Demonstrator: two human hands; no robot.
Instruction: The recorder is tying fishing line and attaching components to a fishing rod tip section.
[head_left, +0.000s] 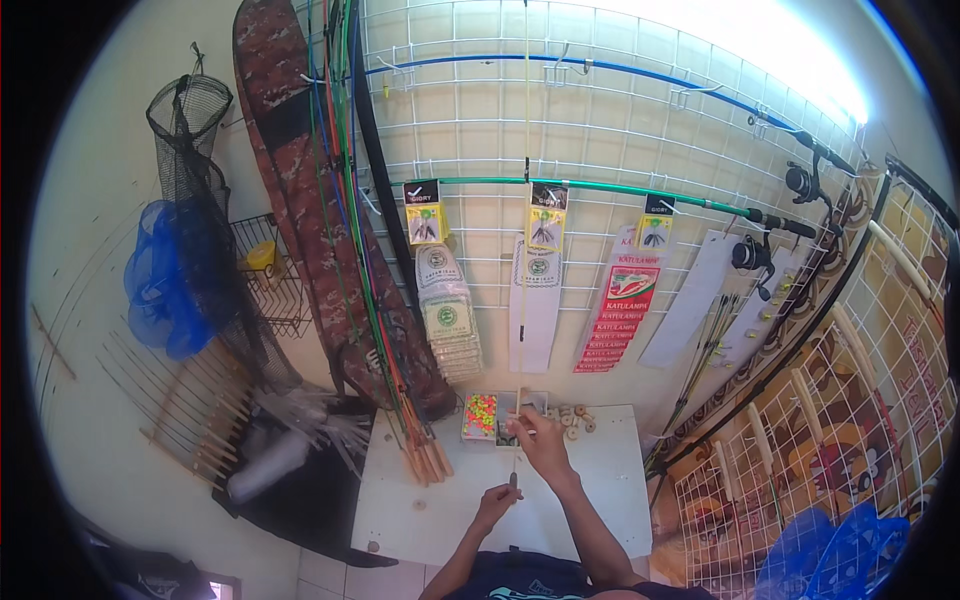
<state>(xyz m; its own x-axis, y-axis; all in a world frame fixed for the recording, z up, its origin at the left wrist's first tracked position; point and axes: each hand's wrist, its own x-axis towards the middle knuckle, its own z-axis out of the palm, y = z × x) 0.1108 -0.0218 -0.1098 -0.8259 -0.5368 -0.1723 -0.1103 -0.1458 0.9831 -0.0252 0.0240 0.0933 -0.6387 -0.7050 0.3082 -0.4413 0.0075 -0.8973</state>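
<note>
On my feed, left of frame: blue mesh. Lower left of centre: tan-handled rods on white table. Centre: box of bright beads. Below, left hand, fingers closed on dark lower end of thin rod, near mid-frame. Above right, I see right hand pinching rod higher. Farther right: pale rings.

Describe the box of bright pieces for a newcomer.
Below the white wire grid stands a white rectangular table. At its far edge, left of the right hand, sits a small box. Neon orange, yellow and green pieces fill it, unlike the grey compartment alongside.
</note>
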